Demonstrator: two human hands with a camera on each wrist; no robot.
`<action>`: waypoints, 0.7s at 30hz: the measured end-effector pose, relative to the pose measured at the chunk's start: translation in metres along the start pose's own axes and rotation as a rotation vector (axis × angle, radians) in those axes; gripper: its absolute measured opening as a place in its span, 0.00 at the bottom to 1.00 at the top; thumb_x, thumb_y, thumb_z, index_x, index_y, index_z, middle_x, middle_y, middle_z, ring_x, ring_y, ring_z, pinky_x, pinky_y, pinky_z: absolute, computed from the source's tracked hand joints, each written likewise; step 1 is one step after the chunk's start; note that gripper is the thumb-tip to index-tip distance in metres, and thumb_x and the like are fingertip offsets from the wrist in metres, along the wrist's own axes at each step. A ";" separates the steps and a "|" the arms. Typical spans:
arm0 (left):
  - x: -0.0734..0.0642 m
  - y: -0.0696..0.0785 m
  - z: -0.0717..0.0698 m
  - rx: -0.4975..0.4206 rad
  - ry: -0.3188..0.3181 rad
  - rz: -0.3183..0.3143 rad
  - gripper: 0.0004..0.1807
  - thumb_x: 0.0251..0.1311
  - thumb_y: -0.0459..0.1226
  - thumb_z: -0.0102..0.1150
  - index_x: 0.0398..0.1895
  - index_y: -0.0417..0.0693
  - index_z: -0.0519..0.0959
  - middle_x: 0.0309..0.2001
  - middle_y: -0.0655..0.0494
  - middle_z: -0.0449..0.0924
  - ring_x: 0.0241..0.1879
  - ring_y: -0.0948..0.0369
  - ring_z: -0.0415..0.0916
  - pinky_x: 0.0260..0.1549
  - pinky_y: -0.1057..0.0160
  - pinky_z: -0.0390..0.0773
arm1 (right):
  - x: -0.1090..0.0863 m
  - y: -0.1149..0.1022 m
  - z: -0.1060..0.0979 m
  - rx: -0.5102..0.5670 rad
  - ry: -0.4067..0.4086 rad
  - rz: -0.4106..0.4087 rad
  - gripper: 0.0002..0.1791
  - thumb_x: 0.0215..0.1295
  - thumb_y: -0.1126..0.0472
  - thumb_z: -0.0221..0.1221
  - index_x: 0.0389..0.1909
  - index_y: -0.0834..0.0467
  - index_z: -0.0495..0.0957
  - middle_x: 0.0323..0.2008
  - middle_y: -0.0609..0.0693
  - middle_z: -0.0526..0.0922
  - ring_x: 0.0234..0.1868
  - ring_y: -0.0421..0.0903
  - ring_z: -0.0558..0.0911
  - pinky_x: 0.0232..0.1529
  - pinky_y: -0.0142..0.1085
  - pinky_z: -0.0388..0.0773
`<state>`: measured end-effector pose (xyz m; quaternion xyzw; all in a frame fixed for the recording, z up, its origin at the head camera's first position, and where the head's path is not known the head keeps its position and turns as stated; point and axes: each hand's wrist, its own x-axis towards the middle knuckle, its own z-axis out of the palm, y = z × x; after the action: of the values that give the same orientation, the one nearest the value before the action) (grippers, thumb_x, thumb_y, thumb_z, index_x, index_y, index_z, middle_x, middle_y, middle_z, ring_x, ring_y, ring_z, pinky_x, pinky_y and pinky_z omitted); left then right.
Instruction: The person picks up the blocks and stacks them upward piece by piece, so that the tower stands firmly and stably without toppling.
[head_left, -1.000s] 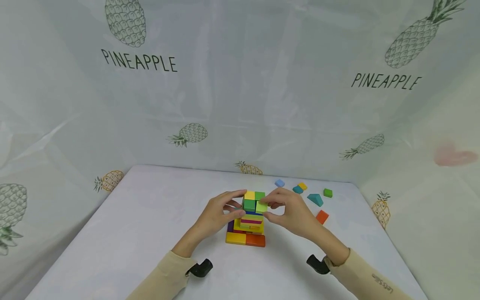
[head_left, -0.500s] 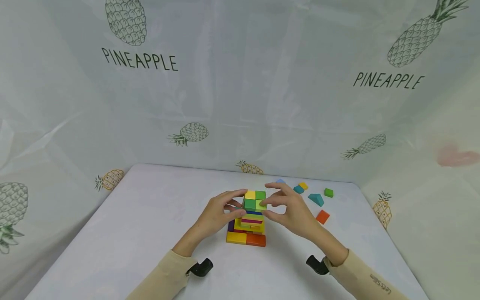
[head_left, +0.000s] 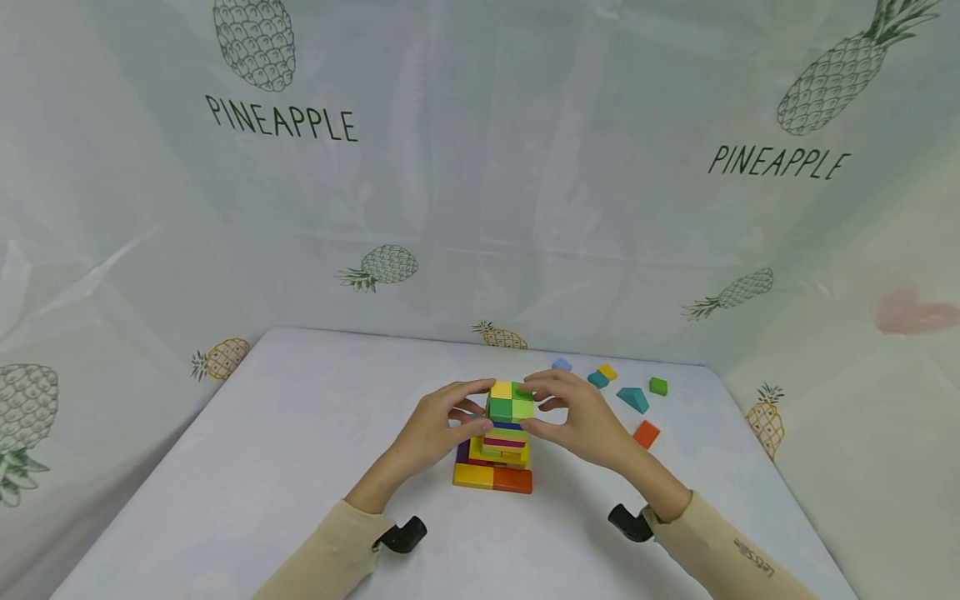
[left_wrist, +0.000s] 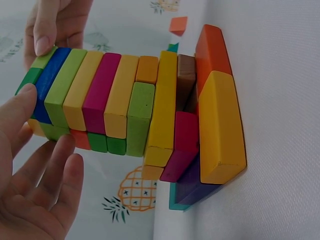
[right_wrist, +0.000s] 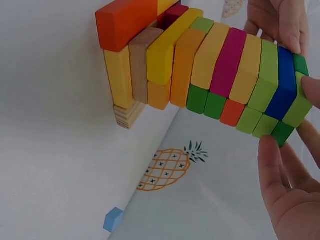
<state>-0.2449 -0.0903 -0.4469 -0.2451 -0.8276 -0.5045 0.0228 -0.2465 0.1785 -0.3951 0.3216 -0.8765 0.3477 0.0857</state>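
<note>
A tower of coloured wooden blocks (head_left: 504, 435) stands upright on the table, wide at its base and narrow above. Its top layer has a yellow block (head_left: 501, 390) and a green block behind, with a dark green block (head_left: 500, 409) and a light green block (head_left: 522, 409) in front. My left hand (head_left: 433, 425) holds the top from the left, thumb in front and fingertips behind. From the right, my right hand (head_left: 581, 419) grips the same top layer between thumb and fingers. In the right wrist view, a fingertip of the right hand (right_wrist: 295, 200) touches the dark green corner block (right_wrist: 283, 133).
Loose blocks lie at the table's back right: an orange-red block (head_left: 646, 434), a teal block (head_left: 633, 399), a green block (head_left: 658, 386), a yellow block (head_left: 607, 372) and a blue block (head_left: 561, 365). A pineapple-print cloth (head_left: 525, 208) hangs behind the table (head_left: 337, 400).
The light green front block has moved in line with the dark green one beside it. My right index finger lifted, then came down at the back green block. The left hand stays in place.
</note>
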 end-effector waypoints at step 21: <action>0.000 0.000 0.000 0.019 0.009 0.005 0.33 0.70 0.48 0.70 0.77 0.71 0.72 0.69 0.65 0.77 0.54 0.66 0.83 0.58 0.60 0.83 | 0.001 0.002 0.001 -0.002 0.004 0.009 0.26 0.58 0.61 0.79 0.58 0.54 0.86 0.60 0.49 0.82 0.48 0.44 0.87 0.52 0.37 0.87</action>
<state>-0.2445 -0.0902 -0.4473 -0.2445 -0.8315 -0.4979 0.0303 -0.2480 0.1785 -0.3968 0.3170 -0.8782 0.3477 0.0863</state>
